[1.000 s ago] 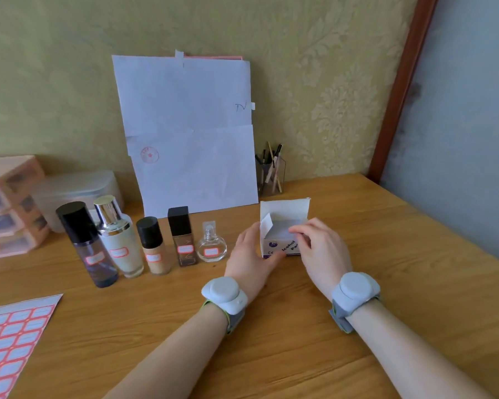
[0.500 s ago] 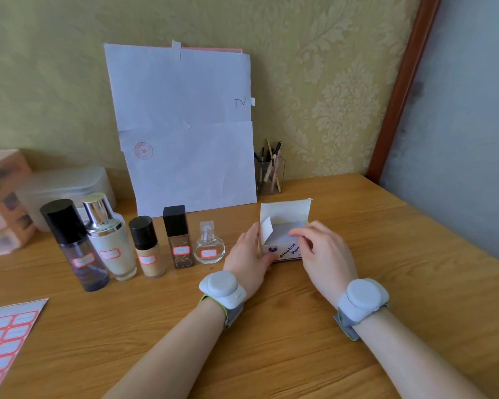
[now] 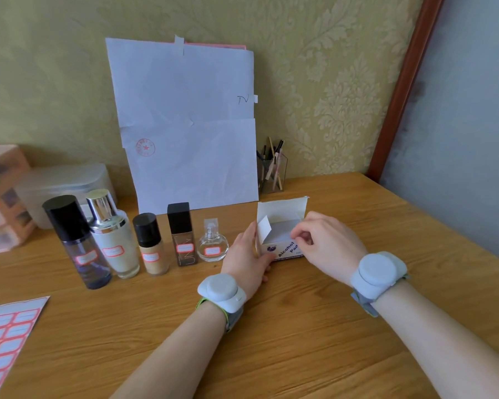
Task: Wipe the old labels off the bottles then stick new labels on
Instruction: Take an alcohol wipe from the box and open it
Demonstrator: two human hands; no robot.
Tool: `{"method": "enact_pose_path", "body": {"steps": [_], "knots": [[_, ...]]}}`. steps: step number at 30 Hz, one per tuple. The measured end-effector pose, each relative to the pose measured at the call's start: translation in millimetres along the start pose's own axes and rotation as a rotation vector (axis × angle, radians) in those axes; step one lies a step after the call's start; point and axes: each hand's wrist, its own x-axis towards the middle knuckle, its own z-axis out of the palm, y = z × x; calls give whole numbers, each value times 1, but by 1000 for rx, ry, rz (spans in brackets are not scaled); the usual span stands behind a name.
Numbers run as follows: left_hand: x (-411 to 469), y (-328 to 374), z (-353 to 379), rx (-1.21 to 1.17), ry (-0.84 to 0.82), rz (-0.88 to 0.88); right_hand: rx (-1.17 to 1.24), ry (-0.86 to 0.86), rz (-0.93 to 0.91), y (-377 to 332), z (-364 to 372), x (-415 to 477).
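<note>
Two hands at the alcohol pad box (image 3: 283, 250), fingertips (image 3: 296, 239) of my right hand (image 3: 329, 246) curled into its open top, whether pinching a pad I cannot tell, left hand (image 3: 244, 259) gripping its left side, five labelled bottles (image 3: 150, 246) in a row just left, label sheet (image 3: 6, 335) at the table's (image 3: 300, 326) near-left edge.

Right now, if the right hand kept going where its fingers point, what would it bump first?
Probably the white pads inside the alcohol pad box; the fingers of the right hand curl at its opening.
</note>
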Motion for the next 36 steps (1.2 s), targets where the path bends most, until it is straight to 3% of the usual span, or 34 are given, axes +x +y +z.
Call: {"method": "enact_pose_path", "body": {"steps": [10,15,36], "knots": [[1,-5,-1,-11,-1,5,-79,11,-9,-1,-8,1],[0,1,-1,-28,-17,8,-204,-68,-40,-3,-11,12],[0,1,-2,-1,-25,1,-210,-335,-110,-18,-26,45]]}}
